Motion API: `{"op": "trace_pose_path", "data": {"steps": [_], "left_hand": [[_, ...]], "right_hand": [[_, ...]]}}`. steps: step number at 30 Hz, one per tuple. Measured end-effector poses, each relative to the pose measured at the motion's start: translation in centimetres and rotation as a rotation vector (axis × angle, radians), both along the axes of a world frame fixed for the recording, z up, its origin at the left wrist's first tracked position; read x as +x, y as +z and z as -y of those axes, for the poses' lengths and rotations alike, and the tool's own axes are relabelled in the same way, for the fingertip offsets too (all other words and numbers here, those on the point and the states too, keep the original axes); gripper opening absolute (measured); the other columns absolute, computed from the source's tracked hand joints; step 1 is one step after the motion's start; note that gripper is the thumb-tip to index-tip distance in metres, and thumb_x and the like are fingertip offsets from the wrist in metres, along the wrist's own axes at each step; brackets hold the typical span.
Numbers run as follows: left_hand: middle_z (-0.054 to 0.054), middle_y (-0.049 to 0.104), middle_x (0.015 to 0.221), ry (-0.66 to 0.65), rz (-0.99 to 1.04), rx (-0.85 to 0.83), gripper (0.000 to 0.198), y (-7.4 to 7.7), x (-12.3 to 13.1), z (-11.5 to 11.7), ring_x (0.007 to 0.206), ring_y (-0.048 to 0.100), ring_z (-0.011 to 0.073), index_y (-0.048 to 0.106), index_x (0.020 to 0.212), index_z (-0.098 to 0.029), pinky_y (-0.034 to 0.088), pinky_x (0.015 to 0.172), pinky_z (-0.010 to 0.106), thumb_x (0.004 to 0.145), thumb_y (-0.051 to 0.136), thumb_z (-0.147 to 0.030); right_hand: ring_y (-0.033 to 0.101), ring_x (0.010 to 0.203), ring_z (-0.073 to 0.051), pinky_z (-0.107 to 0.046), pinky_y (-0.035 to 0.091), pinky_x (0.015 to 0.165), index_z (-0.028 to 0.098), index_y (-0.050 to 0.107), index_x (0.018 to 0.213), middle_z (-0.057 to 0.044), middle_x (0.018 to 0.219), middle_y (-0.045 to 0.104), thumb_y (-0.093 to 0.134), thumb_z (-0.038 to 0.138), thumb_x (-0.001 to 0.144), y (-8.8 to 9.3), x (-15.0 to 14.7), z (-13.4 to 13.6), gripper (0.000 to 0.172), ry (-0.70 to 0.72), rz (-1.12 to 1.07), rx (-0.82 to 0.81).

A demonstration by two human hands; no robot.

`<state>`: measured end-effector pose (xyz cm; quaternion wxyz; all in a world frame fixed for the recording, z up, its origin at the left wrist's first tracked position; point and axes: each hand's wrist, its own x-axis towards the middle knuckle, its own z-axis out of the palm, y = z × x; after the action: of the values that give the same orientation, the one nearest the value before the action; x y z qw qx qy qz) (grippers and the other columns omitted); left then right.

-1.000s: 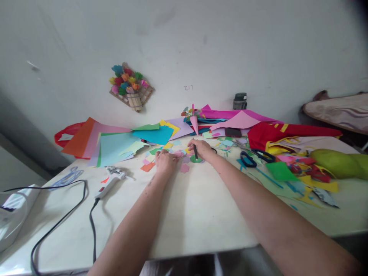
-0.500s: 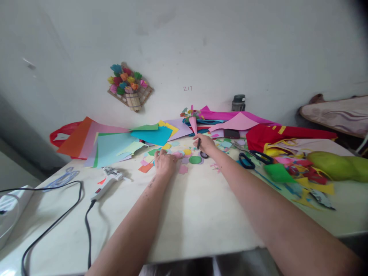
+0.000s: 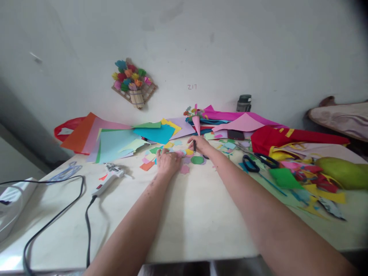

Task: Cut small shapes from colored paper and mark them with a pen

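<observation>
My right hand (image 3: 200,143) is closed around what look like small black-handled scissors (image 3: 194,145). One handle sticks down from the fingers, a dark loop shows just below the hand, and the blades are hidden. My left hand (image 3: 167,161) lies palm down with fingers apart on a spread of pastel paper cut-outs (image 3: 150,157). Between the hands are a green paper circle (image 3: 197,160) and a pink flower-shaped cut-out (image 3: 185,169). Just behind my right hand stands a pink paper cone (image 3: 196,124) topped with small colourful paper flowers (image 3: 190,113).
A glue gun (image 3: 107,180) with its black cord lies at left, near a white power strip (image 3: 18,205). Coloured sheets (image 3: 115,143) lean at the back. Large scissors (image 3: 251,164), paper scraps (image 3: 287,178), a phone (image 3: 235,134) and a dark bottle (image 3: 244,103) are at right.
My right hand has shifted slightly left with the black handle, toward my left hand. The left hand stays on the cut-outs. The whole view has swung a little left.
</observation>
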<state>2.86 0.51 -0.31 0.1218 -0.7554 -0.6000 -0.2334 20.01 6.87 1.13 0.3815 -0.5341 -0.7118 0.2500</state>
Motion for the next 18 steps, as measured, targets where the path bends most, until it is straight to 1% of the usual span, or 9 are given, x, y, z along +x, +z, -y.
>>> {"op": "trace_pose_path", "data": {"steps": [3,4,6,8,10,12,14,16,18], "left_hand": [[0.009,0.07,0.079,0.03,-0.025,-0.003,0.031,0.0,0.1,-0.1,0.097,0.052,0.0267,0.074,0.086,-0.026,0.023,0.096,0.043,0.08,0.048,-0.042],[0.01,0.069,0.078,0.04,-0.027,0.0,0.033,0.0,0.1,-0.2,0.096,0.053,0.0266,0.074,0.086,-0.026,0.024,0.095,0.042,0.081,0.047,-0.043],[0.011,0.069,0.078,0.046,-0.027,0.004,0.035,0.0,0.2,-0.3,0.096,0.053,0.0268,0.074,0.087,-0.025,0.024,0.095,0.042,0.082,0.045,-0.044],[0.012,0.068,0.077,0.041,-0.025,0.008,0.036,0.0,0.2,-0.4,0.097,0.052,0.0273,0.075,0.087,-0.024,0.023,0.096,0.042,0.083,0.045,-0.043],[0.013,0.068,0.077,0.03,-0.01,0.012,0.037,0.0,0.2,-0.5,0.098,0.052,0.0281,0.075,0.087,-0.023,0.022,0.096,0.043,0.083,0.044,-0.043],[0.013,0.068,0.076,0.017,0.013,0.016,0.038,-0.1,0.2,-0.5,0.098,0.051,0.0285,0.075,0.086,-0.023,0.02,0.096,0.043,0.083,0.044,-0.044],[0.013,0.068,0.076,0.007,0.018,0.02,0.039,-0.2,0.2,-0.6,0.097,0.052,0.0286,0.075,0.086,-0.022,0.02,0.096,0.044,0.083,0.043,-0.045],[0.013,0.068,0.076,0.007,0.009,0.026,0.04,-0.3,0.2,-0.6,0.096,0.052,0.0283,0.075,0.087,-0.022,0.02,0.096,0.044,0.084,0.042,-0.044],[0.013,0.068,0.076,0.009,-0.001,0.023,0.038,-0.3,0.2,-0.7,0.096,0.052,0.0285,0.075,0.086,-0.021,0.02,0.096,0.044,0.084,0.043,-0.042]], "right_hand": [[0.062,0.058,-0.014,-0.021,0.044,0.052,0.015,0.062,0.083,-0.003,0.061,0.065,0.05,0.02,0.069,0.5,-0.3,1.0,0.019,0.03,-0.245,-0.128],[0.061,0.058,-0.014,-0.021,0.044,0.051,0.015,0.062,0.081,-0.003,0.061,0.065,0.05,0.019,0.069,0.8,-0.4,1.3,0.018,0.038,-0.286,-0.143],[0.062,0.058,-0.015,-0.021,0.044,0.05,0.014,0.061,0.079,-0.004,0.063,0.066,0.05,0.018,0.068,1.1,-0.3,1.7,0.017,0.069,-0.297,-0.138],[0.062,0.059,-0.015,-0.021,0.045,0.05,0.014,0.061,0.082,-0.004,0.066,0.067,0.051,0.016,0.067,1.0,-0.2,1.7,0.018,0.087,-0.236,-0.121],[0.063,0.06,-0.015,-0.022,0.045,0.052,0.014,0.061,0.087,-0.003,0.069,0.068,0.053,0.014,0.066,0.6,-0.1,1.4,0.023,0.1,-0.128,-0.094],[0.063,0.063,-0.015,-0.021,0.045,0.054,0.016,0.062,0.089,-0.002,0.072,0.069,0.056,0.012,0.064,0.0,-0.1,1.0,0.026,0.128,-0.017,-0.039],[0.063,0.069,-0.014,-0.021,0.044,0.059,0.019,0.062,0.09,0.0,0.076,0.069,0.059,0.011,0.062,-0.4,-0.1,0.8,0.029,0.157,0.113,0.059],[0.063,0.074,-0.014,-0.022,0.043,0.063,0.021,0.062,0.092,0.001,0.08,0.07,0.06,0.012,0.064,-0.4,-0.4,1.0,0.029,0.166,0.241,0.153],[0.063,0.077,-0.014,-0.022,0.043,0.064,0.023,0.063,0.093,0.001,0.083,0.071,0.058,0.012,0.067,-0.1,-0.7,1.7,0.028,0.148,0.31,0.181]]}}
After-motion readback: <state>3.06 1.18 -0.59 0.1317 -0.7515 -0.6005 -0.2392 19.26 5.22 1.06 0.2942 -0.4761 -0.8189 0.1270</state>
